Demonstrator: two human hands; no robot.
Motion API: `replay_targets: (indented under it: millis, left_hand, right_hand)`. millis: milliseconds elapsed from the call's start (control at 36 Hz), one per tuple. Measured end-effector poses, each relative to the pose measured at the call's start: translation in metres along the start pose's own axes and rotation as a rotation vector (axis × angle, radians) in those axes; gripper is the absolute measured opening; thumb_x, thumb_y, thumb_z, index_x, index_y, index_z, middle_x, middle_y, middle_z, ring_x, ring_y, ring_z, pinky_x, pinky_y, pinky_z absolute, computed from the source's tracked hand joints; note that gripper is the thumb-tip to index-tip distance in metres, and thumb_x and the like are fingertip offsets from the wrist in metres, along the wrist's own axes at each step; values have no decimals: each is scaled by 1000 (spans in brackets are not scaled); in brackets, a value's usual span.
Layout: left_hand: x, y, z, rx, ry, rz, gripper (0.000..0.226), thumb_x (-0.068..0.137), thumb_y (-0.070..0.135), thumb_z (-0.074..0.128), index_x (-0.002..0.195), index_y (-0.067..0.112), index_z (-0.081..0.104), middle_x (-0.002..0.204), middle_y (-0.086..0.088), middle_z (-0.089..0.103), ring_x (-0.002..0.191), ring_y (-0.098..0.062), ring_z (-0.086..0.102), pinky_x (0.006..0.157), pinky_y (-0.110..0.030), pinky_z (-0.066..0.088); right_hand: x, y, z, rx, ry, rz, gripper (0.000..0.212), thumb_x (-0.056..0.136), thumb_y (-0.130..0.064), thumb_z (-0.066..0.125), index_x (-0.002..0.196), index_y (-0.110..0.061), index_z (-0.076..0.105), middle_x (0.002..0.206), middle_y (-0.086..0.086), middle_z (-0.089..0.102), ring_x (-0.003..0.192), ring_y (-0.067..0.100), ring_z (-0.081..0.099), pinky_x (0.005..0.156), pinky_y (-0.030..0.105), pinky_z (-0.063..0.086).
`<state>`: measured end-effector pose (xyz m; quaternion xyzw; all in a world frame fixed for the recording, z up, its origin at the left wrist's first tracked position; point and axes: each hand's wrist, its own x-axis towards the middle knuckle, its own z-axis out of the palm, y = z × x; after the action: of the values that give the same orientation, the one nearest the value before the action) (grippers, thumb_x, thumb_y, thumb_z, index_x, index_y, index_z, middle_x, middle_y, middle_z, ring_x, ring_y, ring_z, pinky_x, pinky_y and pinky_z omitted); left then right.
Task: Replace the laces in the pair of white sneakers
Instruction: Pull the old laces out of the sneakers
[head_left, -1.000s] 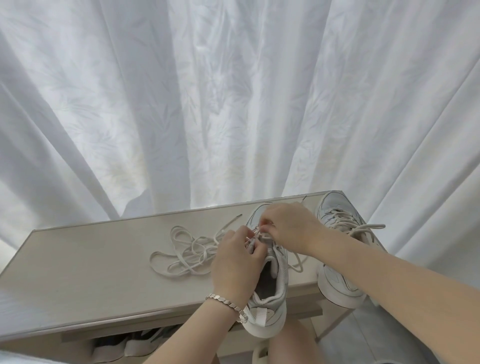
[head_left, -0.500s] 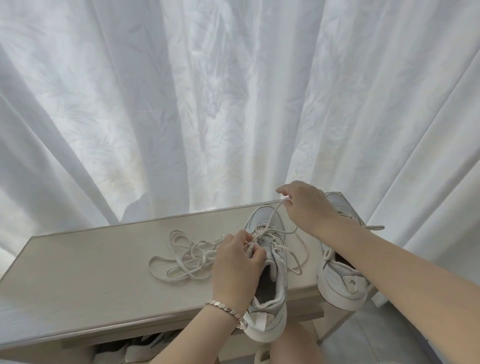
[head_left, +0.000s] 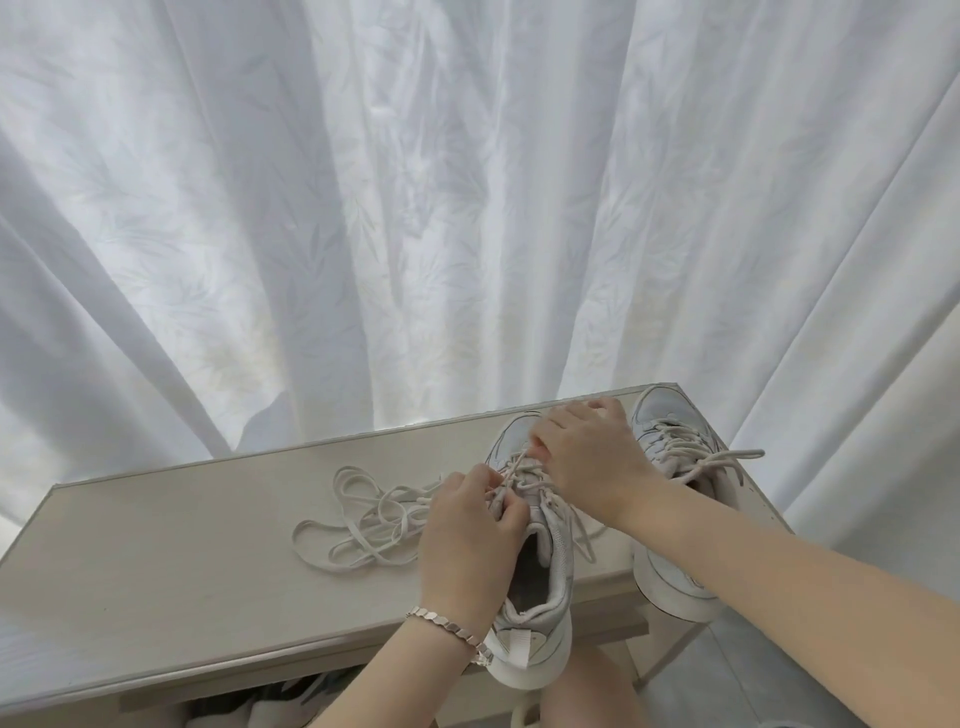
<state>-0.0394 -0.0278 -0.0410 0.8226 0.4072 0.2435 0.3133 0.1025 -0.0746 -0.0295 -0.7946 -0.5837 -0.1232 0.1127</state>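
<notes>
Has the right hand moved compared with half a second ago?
Yes. The right hand came back nearer, from past the table's far edge to the half-laced sneaker's lace.

head camera | looked forward and down | close over the pale wooden bench top (head_left: 171, 566) | white leaf-patterned curtain (head_left: 467, 208) filled the top

A white curtain (head_left: 467, 208) with a faint leaf print fills the whole backdrop in deep folds. Daylight glows through it, brightest low in the middle. In front stands a narrow pale wood-grain bench (head_left: 182, 561), its far edge against the cloth, with a slim leg (head_left: 670, 654) at the right end. Below the top is a dim lower shelf (head_left: 270, 706). Grey floor tiles (head_left: 727, 691) show at the lower right.
</notes>
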Motion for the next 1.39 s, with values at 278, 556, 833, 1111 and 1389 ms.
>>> replay_targets:
  millis: [278, 556, 833, 1111, 1389]
  left_hand:
    - [-1, 3, 0, 37, -9, 3, 14, 88, 27, 51, 99, 21, 57, 94, 6, 51, 89, -14, 51, 67, -25, 37]
    - [-2, 3, 0, 3, 28, -34, 10, 88, 25, 52, 95, 19, 55, 90, 6, 47, 87, -17, 50, 68, -29, 42]
    - [1, -1, -3, -24, -72, -28, 16, 93, 32, 50, 106, 24, 54, 97, 10, 46, 97, -10, 49, 73, -23, 38]
    - [16, -4, -22, 178, -128, 264, 22, 94, 25, 45, 113, 28, 57, 116, 18, 52, 90, -8, 53, 70, -27, 41]
    - [29, -2, -22, 24, -382, 459, 47, 79, 10, 30, 108, 22, 64, 115, 15, 59, 106, -12, 57, 88, -36, 48]
  right_hand:
    - [19, 57, -11, 57, -55, 689, 23, 100, -18, 34, 109, -9, 52, 101, 8, 64, 94, 29, 56, 85, 36, 27]
    - [17, 52, -39, 154, -275, 452, 18, 96, -30, 47, 96, -16, 58, 99, 1, 58, 106, 24, 52, 89, 33, 34]
    - [-21, -22, -54, 477, -512, 357, 43, 78, -57, 63, 103, -24, 52, 95, -8, 58, 87, 9, 55, 78, 24, 44]
    - [-36, -22, -38, 735, -380, 613, 12, 77, -23, 62, 86, -24, 53, 84, 1, 62, 78, 21, 64, 79, 40, 54]
    - [-48, -26, -30, 753, -207, 658, 26, 77, -21, 62, 99, -24, 49, 71, 1, 56, 74, 25, 63, 74, 43, 52]
